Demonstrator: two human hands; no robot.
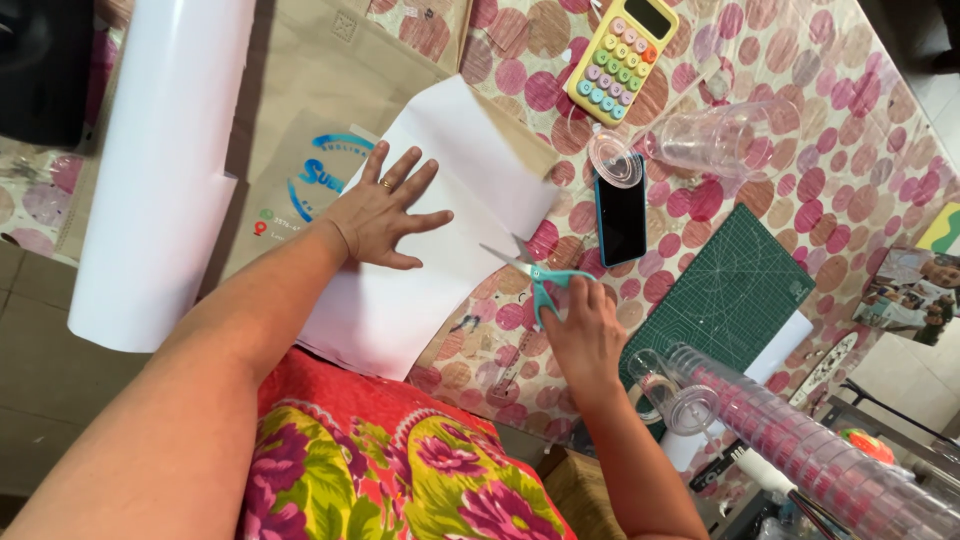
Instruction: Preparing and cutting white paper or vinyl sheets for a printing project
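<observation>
Pressing white sheet [440, 200] with flat open left hand [385, 215], right hand [585, 325] gripping teal scissors [535, 272], phone [621, 212] and cutting mat [725, 290] beside

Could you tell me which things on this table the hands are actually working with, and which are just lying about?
In use:
- white sheet of paper, pressed flat by the left hand
- teal-handled scissors, held by the right hand at the sheet's edge

Lying about:
- yellow calculator
- phone
- clear plastic cup on its side
- round clear lid
- green cutting mat
- white roll
- stack of clear cups
</observation>
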